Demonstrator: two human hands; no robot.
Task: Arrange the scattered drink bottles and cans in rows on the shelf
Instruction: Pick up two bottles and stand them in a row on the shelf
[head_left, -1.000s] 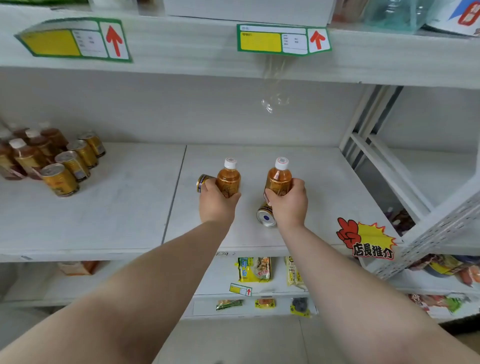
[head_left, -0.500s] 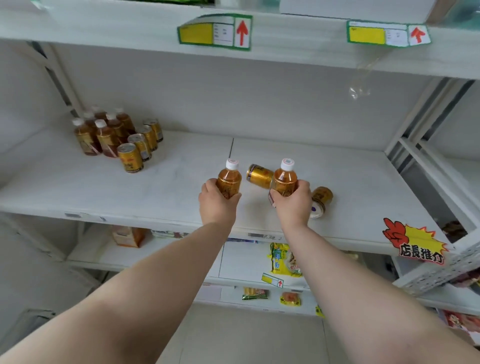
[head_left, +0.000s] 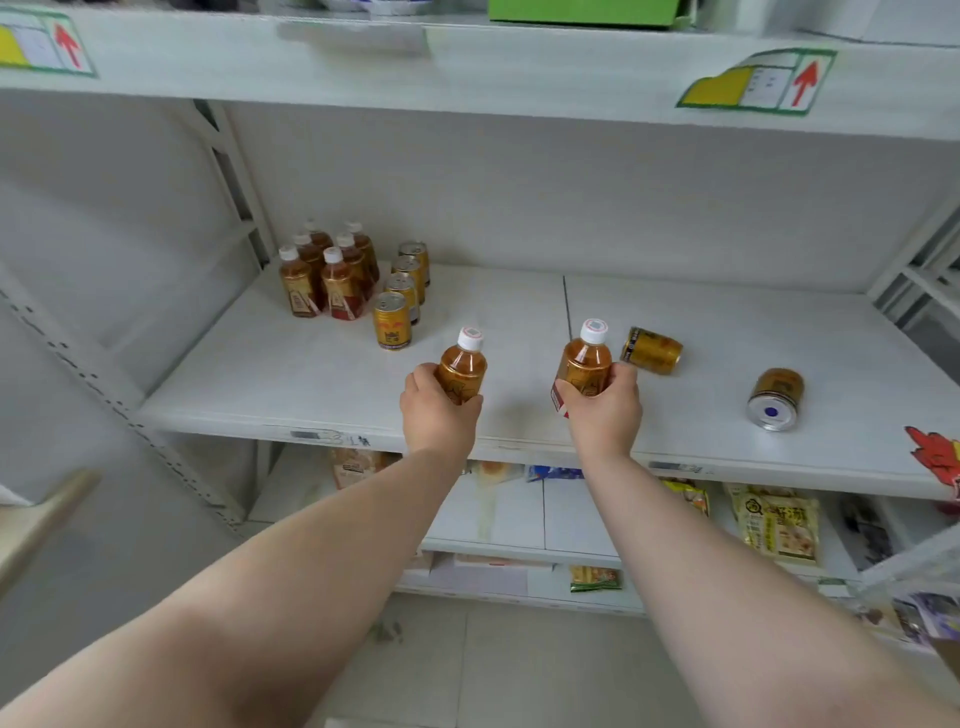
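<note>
— Well, what does the head view show of the two hands?
— The left hand (head_left: 439, 415), just left of centre, curls round the lower body of a left bottle (head_left: 463, 366). It is small, clear plastic and round-shouldered, filled with amber drink and topped by a white ribbed cap. The right hand (head_left: 602, 415), just right of centre, grips a right bottle (head_left: 588, 361) of the same kind, with a red-edged label showing by the thumb. Both bottles stand upright over the front of the shelf (head_left: 260, 384). The hands hide their bases, so I cannot tell whether they rest on the board.
— And the arms?
— Two bare forearms rise from the bottom corners, stretched forward, wrists nearly straight, backs of the hands toward the camera.
— What else belongs to the job?
— A near can (head_left: 652, 351), shiny gold metal, lies on its side just beside the right bottle. A far can (head_left: 775, 397) lies well apart toward the right edge, its silver base facing the camera. In the upper left part of the shelf, six standing bottles (head_left: 332, 275) form two rows. Just beside them four standing cans (head_left: 402, 296) make one row running front to back.
— The shelf itself?
— Flat matte white boards with a seam down the middle. Above hangs a price tag (head_left: 756, 80), yellow with a red arrow, and glossy snack packets (head_left: 776, 527) lie below at lower right.
</note>
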